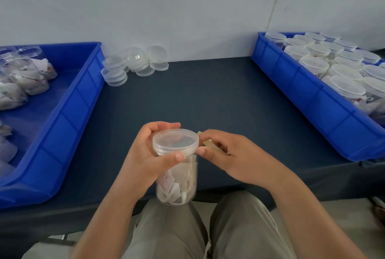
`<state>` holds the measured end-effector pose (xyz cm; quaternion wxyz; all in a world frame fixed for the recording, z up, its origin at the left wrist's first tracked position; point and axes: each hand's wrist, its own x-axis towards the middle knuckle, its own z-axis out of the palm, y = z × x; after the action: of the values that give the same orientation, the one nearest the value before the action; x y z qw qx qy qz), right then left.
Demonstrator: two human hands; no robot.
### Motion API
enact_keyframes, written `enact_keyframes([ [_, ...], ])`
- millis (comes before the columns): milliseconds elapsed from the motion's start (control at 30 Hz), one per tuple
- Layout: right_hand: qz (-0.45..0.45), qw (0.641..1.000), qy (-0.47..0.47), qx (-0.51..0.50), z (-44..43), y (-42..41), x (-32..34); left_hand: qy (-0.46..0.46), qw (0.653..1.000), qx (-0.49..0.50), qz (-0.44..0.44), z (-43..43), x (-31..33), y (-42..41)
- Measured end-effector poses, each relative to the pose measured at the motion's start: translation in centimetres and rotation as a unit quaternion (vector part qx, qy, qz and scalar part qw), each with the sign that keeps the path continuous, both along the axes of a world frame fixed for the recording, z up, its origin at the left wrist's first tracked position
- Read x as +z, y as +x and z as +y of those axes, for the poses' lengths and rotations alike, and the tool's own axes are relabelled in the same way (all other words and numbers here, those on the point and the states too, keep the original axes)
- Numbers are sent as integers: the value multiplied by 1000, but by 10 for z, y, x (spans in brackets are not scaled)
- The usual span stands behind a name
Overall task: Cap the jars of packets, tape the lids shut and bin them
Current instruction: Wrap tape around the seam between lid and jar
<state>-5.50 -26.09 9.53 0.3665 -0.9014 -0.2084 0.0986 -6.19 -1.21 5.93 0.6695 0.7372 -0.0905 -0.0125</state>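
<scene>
Your jar (177, 177) of packets, with its lid (175, 141) on, is upright above the table's (208, 96) near edge, over your lap. Your left hand (143, 154) curls round it just under the lid. Your right hand (235, 154) pinches a strip of tape (210, 144) beside the lid's rim. Loose lids (135, 65) lie by the wall. The left bin (68, 108) holds open jars (25, 75), the right bin (302, 92) capped jars (333, 65).

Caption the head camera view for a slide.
Left hand grips a capped jar of packets; right hand pinches tape at its lid.

left hand (142, 154) gripping capped jar (183, 179), perhaps tape (209, 143)
</scene>
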Motion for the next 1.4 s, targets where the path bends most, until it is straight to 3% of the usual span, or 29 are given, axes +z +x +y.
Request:
enact_keyframes([
  [133, -23, 999, -6, -26, 2, 2, -3, 1, 999, 40, -8, -6, -1, -6],
  [367, -27, 999, -9, -15, 7, -1, -5, 129, 982, 117, -80, -23, 3, -7],
  [633, -35, 997, -7, 67, 0, -8, 4, 110, 986, 108, -56, -16, 3, -6],
  [833, -17, 998, -38, 45, -2, -7, 2, 108, 987, 112, -35, -12, 2, -6],
  [1000, -75, 996, -35, -19, 11, -9, 0, 118, 983, 120, -68, -17, 1, -9],
  [1167, -116, 983, -105, -94, 29, -15, -11, 210, 946, 185, -165, -25, 0, -12],
  [1400, -53, 991, -92, -85, 29, 0, -19, 306, 902, 210, -221, -26, 0, -20],
])
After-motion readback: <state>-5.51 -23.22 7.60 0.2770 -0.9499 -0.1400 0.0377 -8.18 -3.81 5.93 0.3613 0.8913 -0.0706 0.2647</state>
